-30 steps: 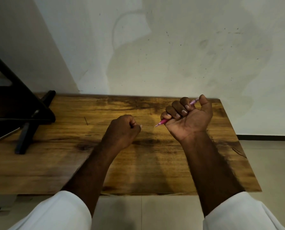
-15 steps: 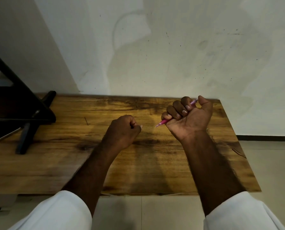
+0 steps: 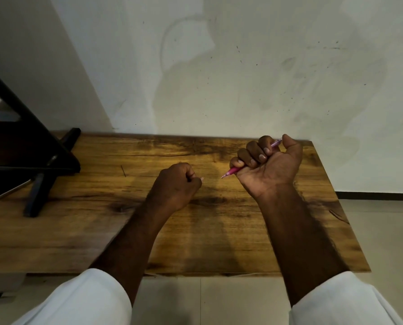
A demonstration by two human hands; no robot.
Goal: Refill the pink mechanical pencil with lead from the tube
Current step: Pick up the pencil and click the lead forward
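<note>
My right hand (image 3: 269, 165) is closed in a fist around the pink mechanical pencil (image 3: 234, 171), palm toward me. The pencil's tip points down-left toward my left hand, and its rear end shows at my thumb (image 3: 276, 143). My left hand (image 3: 175, 184) is a closed fist resting on the wooden table (image 3: 219, 231), a short gap left of the pencil tip. A small pale object (image 3: 201, 178) pokes out of that fist; I cannot tell whether it is the lead tube. No tube lies in the open.
A black stand (image 3: 38, 174) with a slanted frame occupies the table's left end, with a flat device (image 3: 10, 190) under it. A thin dark mark (image 3: 123, 171) lies on the wood left of my hands. The wall runs right behind the table.
</note>
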